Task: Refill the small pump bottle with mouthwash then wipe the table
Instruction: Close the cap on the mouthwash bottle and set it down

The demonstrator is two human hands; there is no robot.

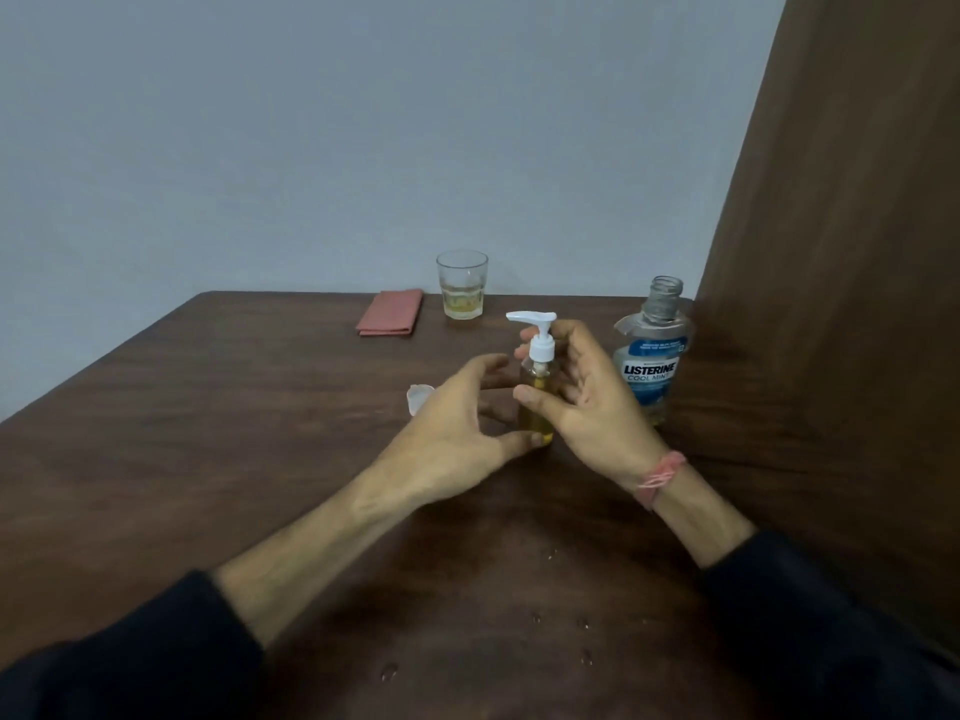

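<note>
Amber liquid is filling the small pump bottle (537, 392), standing on the table (260, 433) beside the uncapped mouthwash bottle (652, 356). I'm clasping it with my right hand (587, 402); my left hand (457, 433) is spread, thumb touching its base. Refilling looks finished; next I'm reaching for the folded cloth (390, 312) to wipe the droplets (582, 623).
</note>
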